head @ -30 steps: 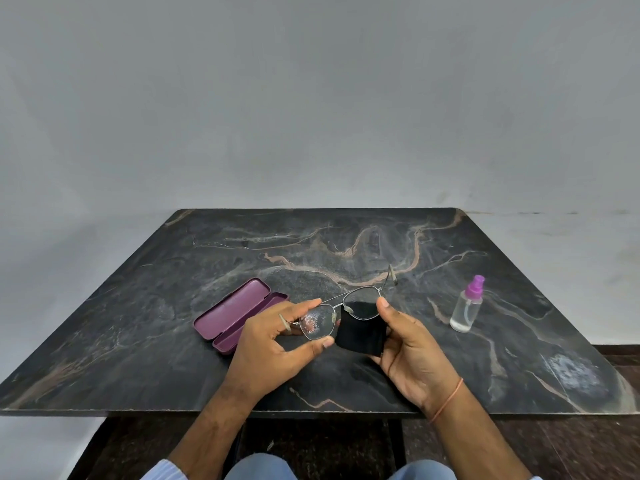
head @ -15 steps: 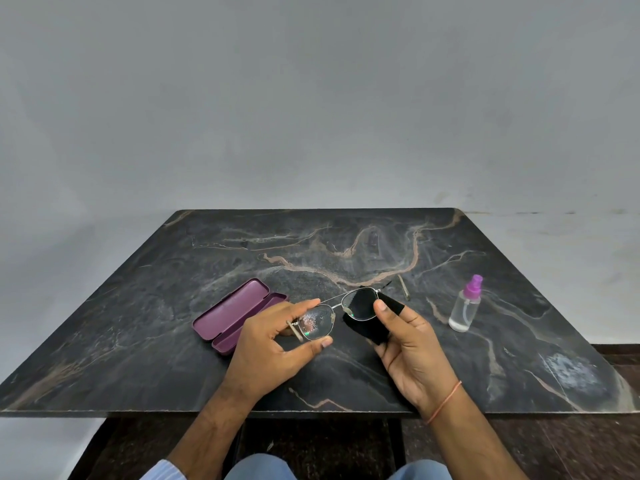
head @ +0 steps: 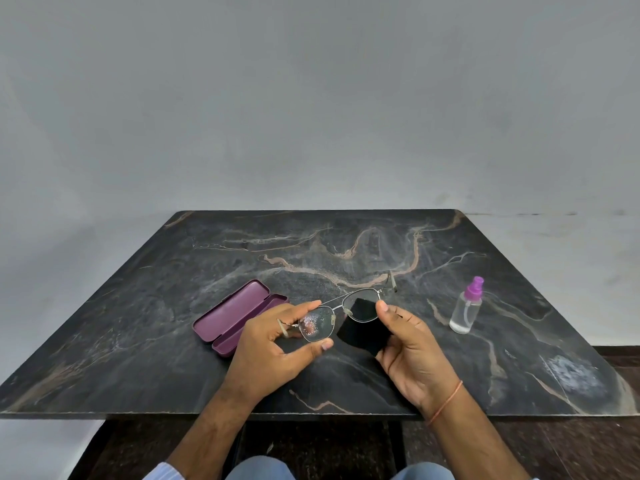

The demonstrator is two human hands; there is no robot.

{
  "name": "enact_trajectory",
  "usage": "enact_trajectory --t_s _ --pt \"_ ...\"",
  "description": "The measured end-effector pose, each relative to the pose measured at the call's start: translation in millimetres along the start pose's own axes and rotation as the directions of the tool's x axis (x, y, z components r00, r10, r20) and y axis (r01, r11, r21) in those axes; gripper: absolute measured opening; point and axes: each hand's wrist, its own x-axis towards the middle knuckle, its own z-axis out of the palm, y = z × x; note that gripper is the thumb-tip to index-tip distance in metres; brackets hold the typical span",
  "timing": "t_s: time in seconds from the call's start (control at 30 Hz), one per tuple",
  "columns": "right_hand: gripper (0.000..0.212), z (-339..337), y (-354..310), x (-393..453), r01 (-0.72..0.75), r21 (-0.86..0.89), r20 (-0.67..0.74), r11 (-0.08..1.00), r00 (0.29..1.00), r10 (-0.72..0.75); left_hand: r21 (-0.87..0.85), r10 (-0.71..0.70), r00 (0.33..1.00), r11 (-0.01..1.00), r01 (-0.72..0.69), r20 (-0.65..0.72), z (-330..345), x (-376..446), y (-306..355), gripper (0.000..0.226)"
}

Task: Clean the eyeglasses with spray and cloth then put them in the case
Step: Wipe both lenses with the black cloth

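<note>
1. The left hand (head: 273, 344) pinches the glasses (head: 341, 315) by the rim of one lens, forefinger along the top edge and thumb under the bottom edge; that lens is speckled with droplets
2. The right hand (head: 412, 344) grips a black cloth (head: 360, 332), its thumb tip pressed at the outer top corner of the other lens, with the cloth lying behind and below that lens so the glass looks dark
3. The glasses are held in the air just above the table (head: 173, 306), between the two hands, lenses tilted toward the person; one side arm sticks out away from the person past the right thumb, and the other shows folded near the left hand's knuckles
4. A thin orange thread circles the right wrist
5. The purple case (head: 232, 315) lies open on the table just left of the left hand, lid flat, nothing visible inside
6. The spray bottle (head: 467, 310) stands upright on the table to the right of the right hand, apart from it; it is clear with a purple top
7. The table is dark stone with pale veins and a whitish patch near its right front corner
</note>
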Motion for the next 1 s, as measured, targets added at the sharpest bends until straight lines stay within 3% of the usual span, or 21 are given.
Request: enact_trajectory --t_s 0.23,0.37,0.6,0.83,0.9,1.0 --pt "0.025 -1.9 2.6 1.1 0.046 0.066 -0.032 0.997 0.999 -0.044 0.073 0.038 0.999 0.997 -0.038 0.002 1.6 0.3 -4.7 0.06" --pt "0.032 -5.2 1.1 1.8 -0.005 0.041 -0.001 0.999 1.0 0.005 0.057 0.036 0.999 0.998 -0.036 0.01 1.1 -0.2 -4.7 0.061" --pt "0.031 -7.2 5.2 3.0 0.065 0.024 -0.021 0.998 0.998 -0.065 0.02 0.005 1.0 1.0 -0.005 0.006 1.2 -0.6 -4.5 0.062" --pt "0.071 -5.8 1.9 1.1 -0.064 0.005 0.115 0.998 0.991 0.063 0.014 0.001 1.0 1.0 -0.001 0.024 -0.5 -1.1 -4.3 0.062" --pt "0.068 -5.5 1.1 -0.2 -0.069 -0.008 0.141 0.998 0.988 0.069 0.025 0.003 1.0 1.0 -0.004 0.027 -1.6 -1.2 -3.0 0.062" --pt "0.044 -7.0 1.6 -1.4 -0.062 -0.011 0.124 0.998 0.99 0.063 0.043 0.016 1.0 0.999 -0.016 0.017 -2.2 -0.9 -0.9 0.062"
